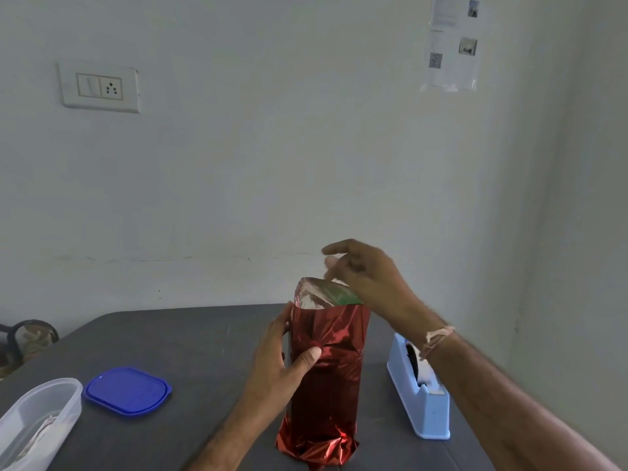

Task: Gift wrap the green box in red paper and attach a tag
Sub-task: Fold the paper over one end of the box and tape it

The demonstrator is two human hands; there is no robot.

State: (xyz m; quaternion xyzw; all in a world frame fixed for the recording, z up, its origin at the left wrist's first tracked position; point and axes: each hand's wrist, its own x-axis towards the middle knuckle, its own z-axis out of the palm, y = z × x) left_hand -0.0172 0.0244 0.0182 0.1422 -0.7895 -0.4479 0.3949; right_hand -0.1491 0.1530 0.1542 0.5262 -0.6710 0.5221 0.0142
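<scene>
Centre of table (204, 341): box (341, 294) upright inside paper (326, 385). Left of it lid (127, 390), further left tub (68, 396) at table edge. Just right, dispenser (421, 396). Left hand (282, 362) round paper's left side, right hand (363, 277) over box top. On wall behind: socket (100, 87) left, sheet (452, 45) right.
</scene>
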